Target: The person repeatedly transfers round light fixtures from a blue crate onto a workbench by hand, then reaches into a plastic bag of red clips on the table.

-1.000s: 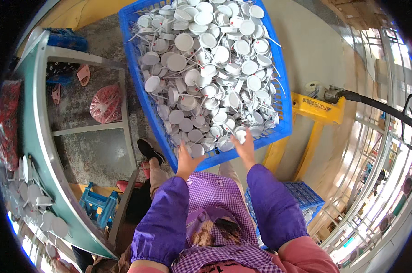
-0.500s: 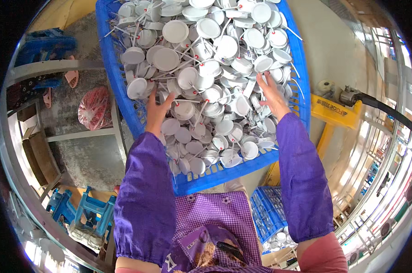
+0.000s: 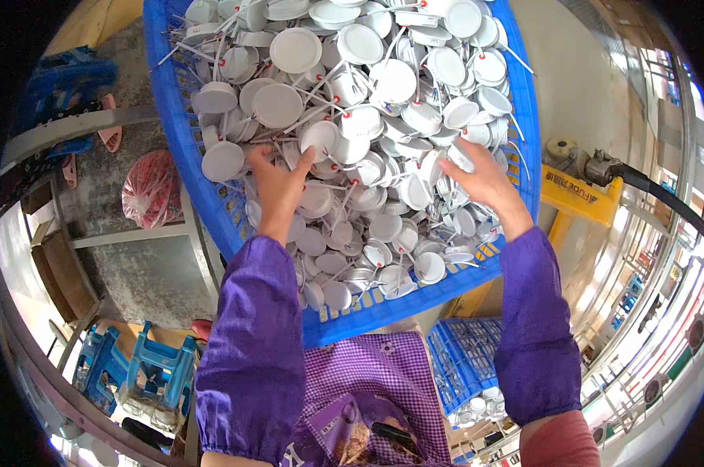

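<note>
A heap of white round discs (image 3: pixel 296 50) with thin wire leads, some with red dots where the lead meets the disc, fills a large blue plastic crate (image 3: pixel 402 300). My left hand (image 3: pixel 280 185) reaches into the heap on its left side, thumb and fingers spread, fingertips among the discs. Over the right side, my right hand (image 3: pixel 486 180) has its thumb and forefinger apart. A white disc seen edge-on (image 3: pixel 461 158) lies between them, touching the fingers; no firm grip shows. The lower fingers of that hand are partly hidden. Purple sleeves cover both my forearms.
Below right stands a smaller blue crate (image 3: pixel 459 362), with more white discs (image 3: pixel 480 406) near it. A yellow metal frame (image 3: pixel 581 196) with a black hose is at right. Left are a red-filled plastic bag (image 3: pixel 151 191), a grey metal frame (image 3: pixel 145 232) and blue stools (image 3: pixel 159 362).
Both hands have moved nearer me; the left has turned its thumb upward over the discs, and the right has come down around a disc. The crate appears slightly larger and shifted in view.
</note>
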Demonstrator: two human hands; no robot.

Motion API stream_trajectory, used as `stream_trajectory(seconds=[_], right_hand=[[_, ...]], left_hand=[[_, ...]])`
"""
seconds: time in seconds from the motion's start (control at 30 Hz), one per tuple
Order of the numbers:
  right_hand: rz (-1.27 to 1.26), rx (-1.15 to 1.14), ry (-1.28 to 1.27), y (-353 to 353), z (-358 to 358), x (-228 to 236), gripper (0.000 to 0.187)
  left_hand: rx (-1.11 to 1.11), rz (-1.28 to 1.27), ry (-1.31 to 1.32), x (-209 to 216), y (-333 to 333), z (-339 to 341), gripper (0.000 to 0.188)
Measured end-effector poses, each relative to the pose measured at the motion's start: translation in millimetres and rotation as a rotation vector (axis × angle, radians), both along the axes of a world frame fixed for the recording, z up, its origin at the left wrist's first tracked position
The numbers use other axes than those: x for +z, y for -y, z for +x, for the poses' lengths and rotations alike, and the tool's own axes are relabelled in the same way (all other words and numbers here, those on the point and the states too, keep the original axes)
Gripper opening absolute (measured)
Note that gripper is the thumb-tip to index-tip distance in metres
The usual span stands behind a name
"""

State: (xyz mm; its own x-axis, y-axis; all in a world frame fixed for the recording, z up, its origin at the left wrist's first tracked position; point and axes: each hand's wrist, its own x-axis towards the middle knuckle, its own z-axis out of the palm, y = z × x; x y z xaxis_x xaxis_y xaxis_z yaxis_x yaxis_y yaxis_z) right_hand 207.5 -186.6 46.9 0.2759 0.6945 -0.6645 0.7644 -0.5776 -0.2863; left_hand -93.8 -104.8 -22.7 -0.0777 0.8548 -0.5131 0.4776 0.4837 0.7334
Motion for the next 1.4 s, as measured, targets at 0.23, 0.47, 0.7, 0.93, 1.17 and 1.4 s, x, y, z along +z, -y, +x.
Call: stream_trajectory(seconds=[0.23, 0.47, 0.7, 0.93, 1.17, 1.4], right_hand=[[-0.150, -0.747, -0.402, -22, 4, -21, 0.096], [-0.264, -0.678, -0.550, -34, -27, -13, 0.104], [0.018, -0.145, 0.031, -55, -19, -35, 0.080], [-0.104, 0.097, -0.096, -67, -14, -41, 0.080], [-0.178, -0.655, -1.021, -51, -44, -79, 0.082], [0.083, -1.184, -1.193, -67, -70, -97, 0.058]], left_hand=[[-0.035, -0.091, 0.283, -18, -18, -7, 0.095], [-0.123, -0.311, 0.358, -35, -24, -3, 0.099], [-0.125, -0.588, 0.727, -35, -39, -6, 0.093], [-0.334, -0.290, 0.578, -50, -31, -12, 0.114], [-0.181, -0.529, 0.789, -30, -33, 10, 0.093], [0.259, -0.726, 1.128, -37, -36, 43, 0.054]])
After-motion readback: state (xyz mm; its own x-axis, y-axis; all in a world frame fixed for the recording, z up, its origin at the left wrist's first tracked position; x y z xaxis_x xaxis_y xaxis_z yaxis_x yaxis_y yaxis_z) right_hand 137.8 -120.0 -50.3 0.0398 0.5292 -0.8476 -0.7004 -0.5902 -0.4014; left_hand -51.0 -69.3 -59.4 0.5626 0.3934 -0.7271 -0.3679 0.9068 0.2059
